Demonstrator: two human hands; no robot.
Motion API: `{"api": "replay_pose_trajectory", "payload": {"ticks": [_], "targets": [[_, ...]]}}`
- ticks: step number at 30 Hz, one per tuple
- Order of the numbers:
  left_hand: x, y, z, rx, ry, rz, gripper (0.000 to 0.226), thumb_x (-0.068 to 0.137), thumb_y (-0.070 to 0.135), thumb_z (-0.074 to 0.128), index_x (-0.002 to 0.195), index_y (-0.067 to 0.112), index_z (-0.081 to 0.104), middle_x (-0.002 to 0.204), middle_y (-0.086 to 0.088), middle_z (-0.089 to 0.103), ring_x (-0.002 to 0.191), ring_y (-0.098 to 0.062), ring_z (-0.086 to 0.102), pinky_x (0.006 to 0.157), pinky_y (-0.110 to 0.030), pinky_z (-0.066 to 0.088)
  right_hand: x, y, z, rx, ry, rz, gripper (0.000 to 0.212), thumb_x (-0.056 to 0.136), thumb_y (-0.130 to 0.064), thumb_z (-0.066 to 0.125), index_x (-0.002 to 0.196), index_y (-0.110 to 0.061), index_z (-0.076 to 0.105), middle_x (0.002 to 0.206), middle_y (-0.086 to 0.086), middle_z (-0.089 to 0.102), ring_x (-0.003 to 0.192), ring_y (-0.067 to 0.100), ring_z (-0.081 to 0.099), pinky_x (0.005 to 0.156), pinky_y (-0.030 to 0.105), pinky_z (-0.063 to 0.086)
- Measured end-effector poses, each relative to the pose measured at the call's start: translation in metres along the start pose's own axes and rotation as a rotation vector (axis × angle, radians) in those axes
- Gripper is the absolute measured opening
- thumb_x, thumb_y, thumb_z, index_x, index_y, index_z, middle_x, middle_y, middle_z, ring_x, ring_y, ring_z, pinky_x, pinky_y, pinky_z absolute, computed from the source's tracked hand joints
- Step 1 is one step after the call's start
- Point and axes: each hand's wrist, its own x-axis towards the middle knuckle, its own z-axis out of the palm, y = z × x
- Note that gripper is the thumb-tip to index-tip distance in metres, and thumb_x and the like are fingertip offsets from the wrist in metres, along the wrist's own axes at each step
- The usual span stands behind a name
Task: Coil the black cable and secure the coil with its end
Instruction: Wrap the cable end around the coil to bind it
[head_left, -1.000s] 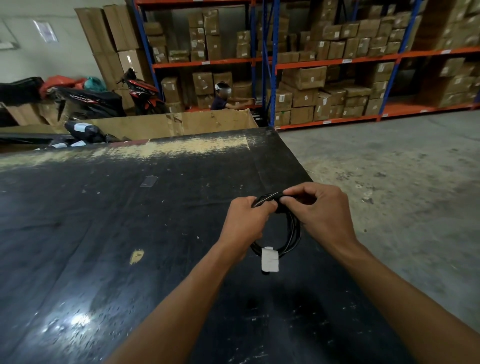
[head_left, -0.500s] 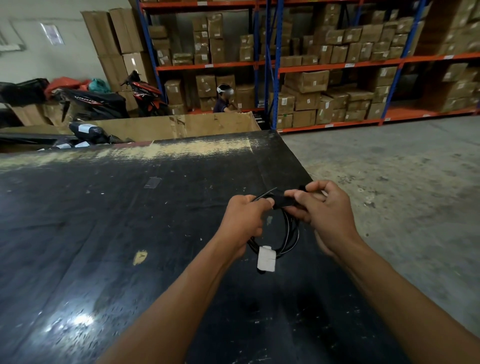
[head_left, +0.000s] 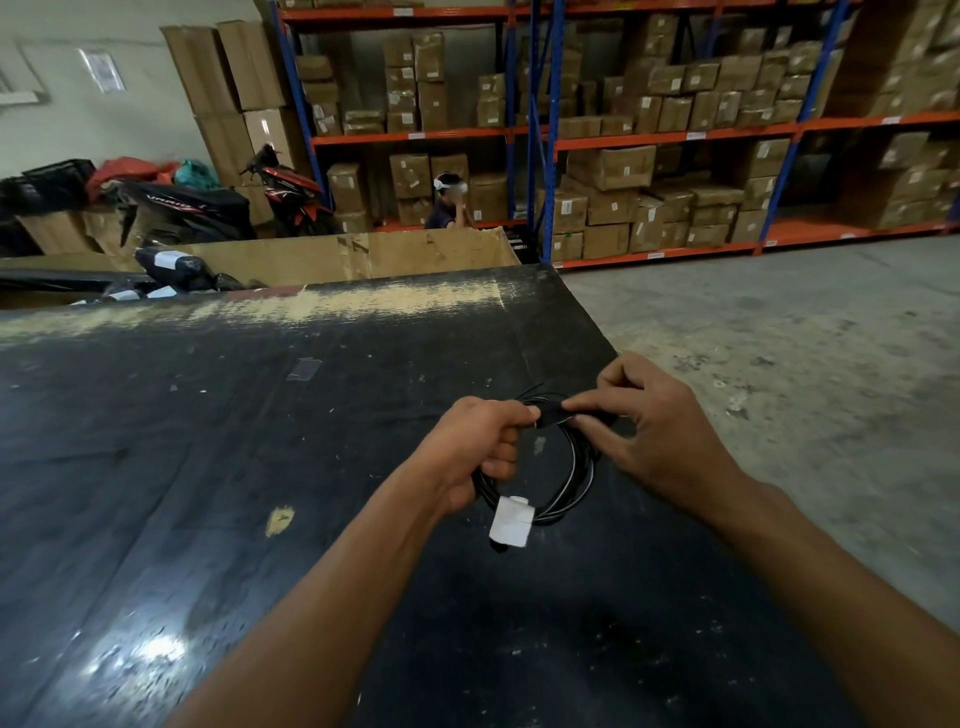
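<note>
A thin black cable (head_left: 577, 470) is wound into a small coil, held just above the black table (head_left: 208, 467) near its right edge. A white paper tag (head_left: 510, 521) hangs from the coil's lower part. My left hand (head_left: 475, 449) grips the coil's left side with curled fingers. My right hand (head_left: 641, 423) pinches a black strap or cable end (head_left: 551, 414) at the coil's top, thumb and forefinger closed on it. The part of the coil inside my left fist is hidden.
The table's right edge runs just past my right hand, with bare concrete floor (head_left: 805, 364) beyond. Cardboard sheets (head_left: 363, 257) stand at the table's far edge. Shelving with boxes (head_left: 649, 156), motorbikes (head_left: 197, 208) and a seated person (head_left: 447, 202) fill the background.
My right hand's fingers have opened out from a tight curl, now pinching the black end at the coil's top. The coil and left hand have stayed in about the same place.
</note>
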Motion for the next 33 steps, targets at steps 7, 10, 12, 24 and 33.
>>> {"api": "replay_pose_trajectory", "payload": {"ticks": [7, 10, 12, 24, 33], "targets": [[0.001, 0.003, -0.002, -0.046, -0.058, -0.08, 0.033, 0.094, 0.022, 0.035, 0.082, 0.003, 0.06, 0.046, 0.009, 0.026, 0.034, -0.004, 0.02, 0.03, -0.016, 0.02, 0.0, -0.006, -0.003, -0.092, -0.051, -0.112, 0.013, 0.081, -0.005, 0.073, 0.093, -0.007, 0.076, 0.086, 0.006, 0.071, 0.068, 0.018, 0.066, 0.06, 0.038, 0.058], [0.001, -0.001, 0.002, 0.117, -0.021, 0.009, 0.03, 0.101, 0.016, 0.035, 0.086, 0.005, 0.058, 0.044, 0.01, 0.032, 0.035, -0.003, 0.027, 0.033, -0.017, 0.024, -0.005, -0.011, -0.003, -0.183, -0.134, -0.156, 0.021, 0.084, -0.008, 0.071, 0.104, -0.007, 0.074, 0.087, 0.007, 0.064, 0.064, 0.018, 0.06, 0.054, 0.035, 0.056], [0.001, -0.003, 0.003, 0.267, -0.017, 0.098, 0.029, 0.102, 0.016, 0.035, 0.077, 0.013, 0.051, 0.049, 0.008, 0.034, 0.042, -0.007, 0.028, 0.039, -0.021, 0.024, -0.009, -0.013, -0.001, -0.191, -0.185, -0.156, 0.022, 0.086, -0.012, 0.067, 0.108, -0.009, 0.072, 0.089, 0.006, 0.061, 0.067, 0.018, 0.059, 0.055, 0.036, 0.055], [-0.005, -0.003, 0.014, 0.435, 0.091, 0.275, 0.014, 0.102, 0.02, 0.039, 0.089, 0.018, 0.043, 0.064, 0.004, 0.043, 0.049, -0.007, 0.035, 0.041, -0.021, 0.032, -0.017, -0.01, 0.017, -0.262, -0.009, -0.076, 0.008, 0.079, -0.009, 0.073, 0.079, -0.007, 0.065, 0.075, 0.008, 0.063, 0.063, 0.023, 0.057, 0.052, 0.041, 0.051], [-0.004, 0.005, 0.02, 0.393, 0.041, 0.226, 0.016, 0.101, 0.021, 0.041, 0.085, 0.02, 0.045, 0.059, 0.004, 0.045, 0.04, -0.003, 0.038, 0.039, -0.021, 0.031, -0.015, -0.002, 0.024, -0.312, 0.105, -0.131, 0.015, 0.086, -0.016, 0.064, 0.08, -0.003, 0.068, 0.102, 0.017, 0.073, 0.088, 0.031, 0.069, 0.065, 0.045, 0.055]]}}
